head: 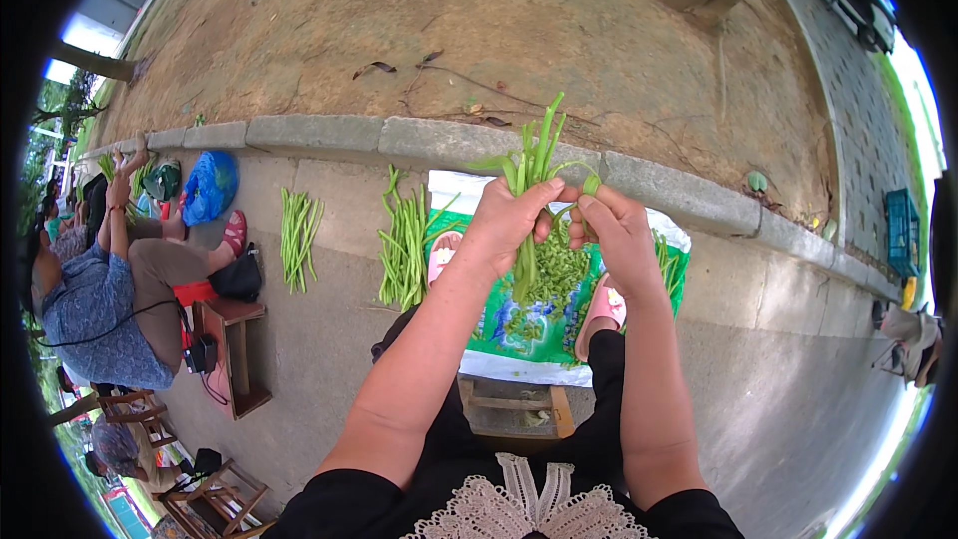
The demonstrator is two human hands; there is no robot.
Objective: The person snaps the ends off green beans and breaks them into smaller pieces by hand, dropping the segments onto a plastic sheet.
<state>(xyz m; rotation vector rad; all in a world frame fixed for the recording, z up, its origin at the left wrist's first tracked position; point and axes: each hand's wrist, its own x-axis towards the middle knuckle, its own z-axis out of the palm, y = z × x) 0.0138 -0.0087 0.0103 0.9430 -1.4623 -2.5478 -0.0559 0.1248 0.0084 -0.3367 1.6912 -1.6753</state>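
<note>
My left hand is closed around a bunch of long green stems, which stick out above and below the fist. My right hand pinches a curled green stem or leaf piece just beside the bunch, the fingertips of both hands nearly meeting. Below them, a heap of short green pieces lies on a printed green and white plastic sheet. Pink slippers on my feet rest on the sheet, one at each side of the heap.
Long green stems lie at the sheet's left edge, another pile farther left. A stone kerb runs beyond the sheet. A seated person is at left, near a blue plastic bag and wooden stool.
</note>
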